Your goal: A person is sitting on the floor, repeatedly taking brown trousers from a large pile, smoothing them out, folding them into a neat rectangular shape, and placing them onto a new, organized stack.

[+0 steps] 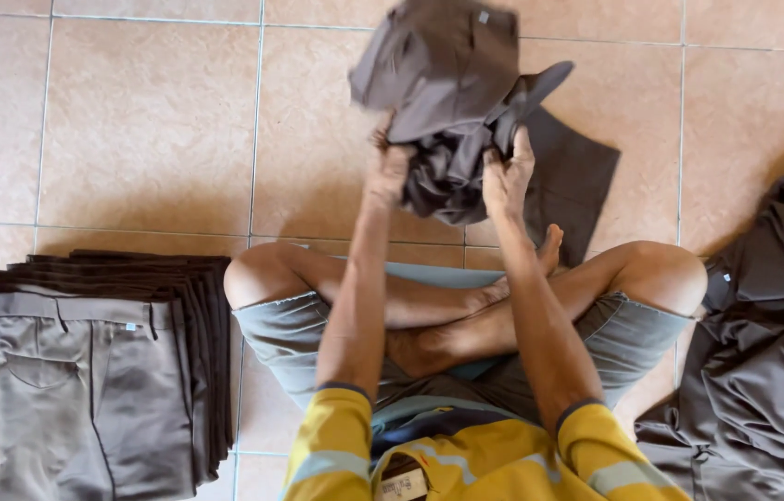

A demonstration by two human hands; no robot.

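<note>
gripping crumpled grey trousers (452, 102), both hands

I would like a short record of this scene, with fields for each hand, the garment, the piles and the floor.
left hand: grips the bunched brown garment at its lower left
right hand: grips the same garment at its lower right
garment state: lifted off the floor, crumpled, blurred at the top
folded stack: brown trousers, neatly piled at the person's left
loose heap: unfolded brown garments at the person's right
flat piece: dark cloth lying on the floor beyond the feet
floor: beige tiles
posture: seated cross-legged, barefoot
</note>
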